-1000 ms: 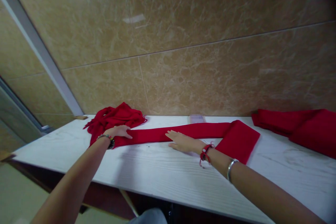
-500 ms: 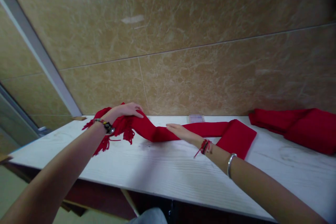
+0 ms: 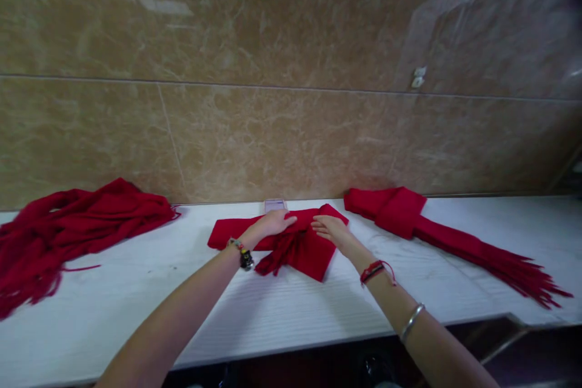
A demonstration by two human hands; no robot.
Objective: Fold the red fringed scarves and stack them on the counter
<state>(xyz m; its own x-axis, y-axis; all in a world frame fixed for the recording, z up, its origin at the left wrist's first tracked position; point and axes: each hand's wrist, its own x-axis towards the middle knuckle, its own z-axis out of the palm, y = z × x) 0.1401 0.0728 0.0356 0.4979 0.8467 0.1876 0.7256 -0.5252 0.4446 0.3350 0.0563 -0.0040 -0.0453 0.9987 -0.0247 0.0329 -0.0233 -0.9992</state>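
Note:
A red fringed scarf (image 3: 300,242) lies folded on the white table (image 3: 282,309), close to the wall. My left hand (image 3: 273,222) rests on top of the fold with its fingers laid over the cloth, holding the folded-over end down. My right hand (image 3: 331,228) is beside it on the scarf's right part, fingers stretched out flat. The scarf's tassels (image 3: 273,260) stick out under my left wrist.
A heap of red scarves (image 3: 68,224) lies at the left end of the table. Another folded red scarf (image 3: 436,233) with long fringe lies to the right. A small clear box (image 3: 274,204) stands against the tiled wall behind my hands.
My left hand carried the scarf's fringed end from the left over onto the middle, folding it. The view swung right, so the left heap and right scarf now show fully.

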